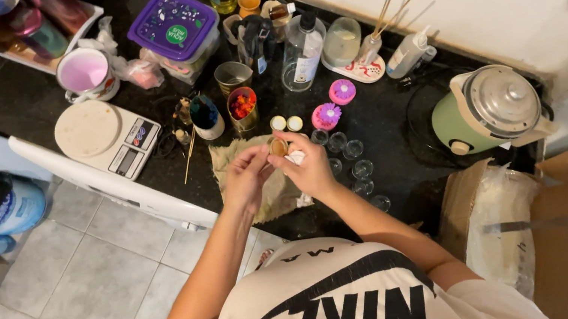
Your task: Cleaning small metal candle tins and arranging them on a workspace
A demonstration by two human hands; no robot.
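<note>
1. both hands meet over the near edge of the black counter (pixel 406 163). the left hand (pixel 245 177) and the right hand (pixel 309 167) are closed together around one small round jar (pixel 277 147), amber-brown in colour; fingertips of both hands touch it.
2. judgement: the small round jar looks light and stiff, probably glass or tin, so it may be slippery and could break if it falls. a good hold is on the side wall with the fingertips, not on the top, which i cannot see clearly.
3. under the hands lies a beige cloth (pixel 270 192), soft, which would cushion a drop.
4. at 3 o'clock from the jar, small clear glass cups (pixel 354 160) stand close together, fragile.
5. at 12 o'clock, just beyond the jar, are two little round tins (pixel 286 123), and at 1 o'clock two pink flower-shaped pieces (pixel 334 104).
6. at 11 o'clock stands a metal cup with orange bits (pixel 242 107); at 9 o'clock, further away, a white kitchen scale (pixel 106 138).
7. far at 2 o'clock sits a green cooker with a metal lid (pixel 489 108), well apart from the hands.
</note>
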